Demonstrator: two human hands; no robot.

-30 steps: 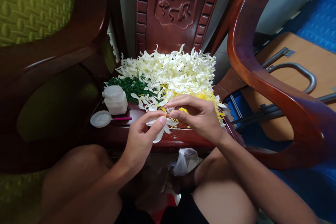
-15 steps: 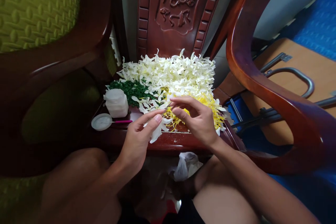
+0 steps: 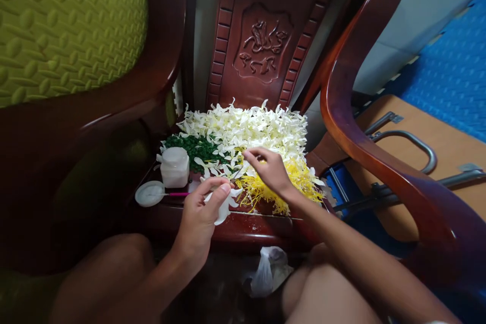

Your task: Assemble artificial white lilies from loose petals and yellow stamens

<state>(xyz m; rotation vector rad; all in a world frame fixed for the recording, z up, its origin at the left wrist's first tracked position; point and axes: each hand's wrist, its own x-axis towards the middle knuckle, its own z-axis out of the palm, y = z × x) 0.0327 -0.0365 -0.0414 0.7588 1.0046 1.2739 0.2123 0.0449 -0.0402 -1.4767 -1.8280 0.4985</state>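
My left hand [image 3: 201, 212] is closed in a pinch in front of the chair seat, with a white flower [image 3: 225, 208] hanging petals down below its fingertips. A thin stem-like piece pokes out above those fingers. My right hand [image 3: 271, 169] is apart from it, its thumb and forefinger pressed together over the edge of the flower pile; whatever lies between them is too small to make out. White petal flowers [image 3: 250, 121] cover the back of the seat. Yellow thread-like stamens [image 3: 284, 190] lie below my right hand, and small dark green pieces [image 3: 193, 148] lie left of them.
A white jar [image 3: 174, 168] stands at the seat's left, beside a round white lid [image 3: 149, 194] with a pink-handled brush [image 3: 176, 194] across it. Curved wooden armrests [image 3: 334, 96] flank the seat. A plastic bag [image 3: 268, 271] hangs below; a folded table [image 3: 395, 162] leans right.
My right hand has moved away from my left hand, up and back toward the white flowers. My left hand keeps its pinch. The head view has tilted up, showing more of the chair back.
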